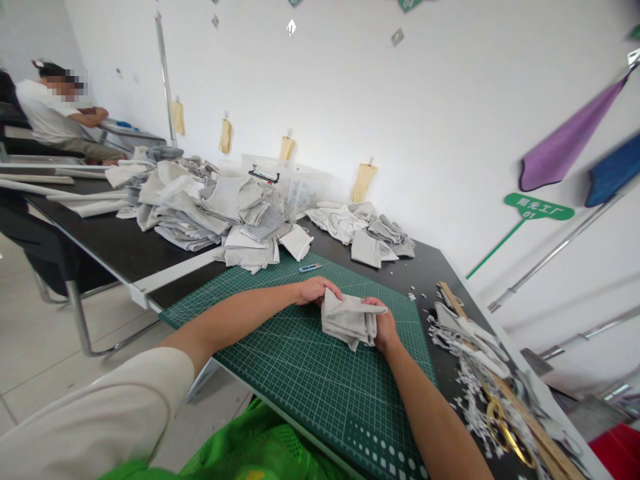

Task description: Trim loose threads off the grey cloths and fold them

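A folded piece of light grey cloth (349, 319) is held between my two hands, just above the green cutting mat (280, 360). My left hand (318, 291) pinches its upper left corner, thumb on top. At the opposite end my right hand (384, 323) grips the cloth's right edge, with most of its fingers hidden behind the fabric. Beyond my hands, a small light-blue cutter or snips (310, 268) lies on the mat; its exact kind is hard to tell.
A big heap of grey cloths (200, 207) covers the table's far left, with a smaller pile (370, 233) at the back. On the right lie gold-handled scissors (507, 430), a wooden strip (530, 417) and white scraps (470, 383). Another person (60, 110) sits at the far left.
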Demonstrator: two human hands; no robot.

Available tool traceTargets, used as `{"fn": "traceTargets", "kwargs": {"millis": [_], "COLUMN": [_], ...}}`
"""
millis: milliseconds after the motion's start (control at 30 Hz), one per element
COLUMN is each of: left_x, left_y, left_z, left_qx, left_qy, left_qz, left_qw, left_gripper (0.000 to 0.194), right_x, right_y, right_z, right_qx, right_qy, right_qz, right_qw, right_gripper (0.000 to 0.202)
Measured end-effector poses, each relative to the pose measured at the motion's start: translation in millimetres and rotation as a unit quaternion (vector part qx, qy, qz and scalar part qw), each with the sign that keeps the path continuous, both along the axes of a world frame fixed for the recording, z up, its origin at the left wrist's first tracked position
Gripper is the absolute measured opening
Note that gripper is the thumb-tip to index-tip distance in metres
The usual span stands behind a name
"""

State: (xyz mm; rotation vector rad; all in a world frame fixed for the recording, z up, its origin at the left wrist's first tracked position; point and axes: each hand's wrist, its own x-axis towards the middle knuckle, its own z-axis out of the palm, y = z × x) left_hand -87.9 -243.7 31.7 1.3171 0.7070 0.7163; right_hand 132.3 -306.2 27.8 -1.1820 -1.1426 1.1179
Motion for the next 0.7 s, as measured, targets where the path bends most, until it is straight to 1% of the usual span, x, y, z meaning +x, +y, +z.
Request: {"fn": "traceTargets", "kwargs": {"millis": [133,300,333,433,500,600,633,700], "left_x": [0.6,1.2,0.8,-2.0,-4.3,-5.1,-3.9,0.4], "left_y": [-3.7,-5.6,-5.7,-6.2,-7.0,-9.2,-10.3,-12.2], "left_z": [5.0,5.5,5.3,6.0,7.5,9.1,9.0,8.0], "left_qx": [0.022,0.063,0.069,0.08,0.066,0.002,-0.018,-0.029], "left_qy": [0.014,0.022,0.021,0.015,-0.023,-0.104,-0.119,-0.12], "left_qz": [-0.005,-0.01,-0.013,-0.023,-0.024,0.003,0.011,0.02], "left_qw": [1.0,0.998,0.997,0.996,0.997,0.995,0.993,0.992], "left_gripper": [0.032,0.032,0.032,0.034,0.045,0.066,0.068,0.066], "right_x": [1.6,3.8,4.0,3.9,2.8,-1.2,-3.2,-7.6], "right_y": [-0.3,0.0,0.3,1.8,2.4,1.6,0.8,-1.3], "right_z": [2.6,5.7,5.4,3.7,4.0,8.7,11.2,16.3], "right_qx": [-0.002,-0.01,-0.01,-0.004,0.007,0.037,0.048,0.067], "right_qy": [0.044,0.072,0.074,0.076,0.077,0.082,0.082,0.083], "right_qz": [0.025,0.064,0.067,0.07,0.065,0.046,0.04,0.035], "right_qw": [0.999,0.995,0.995,0.995,0.995,0.995,0.995,0.994], "right_gripper": [0.026,0.051,0.052,0.036,0.035,0.045,0.049,0.058]}}
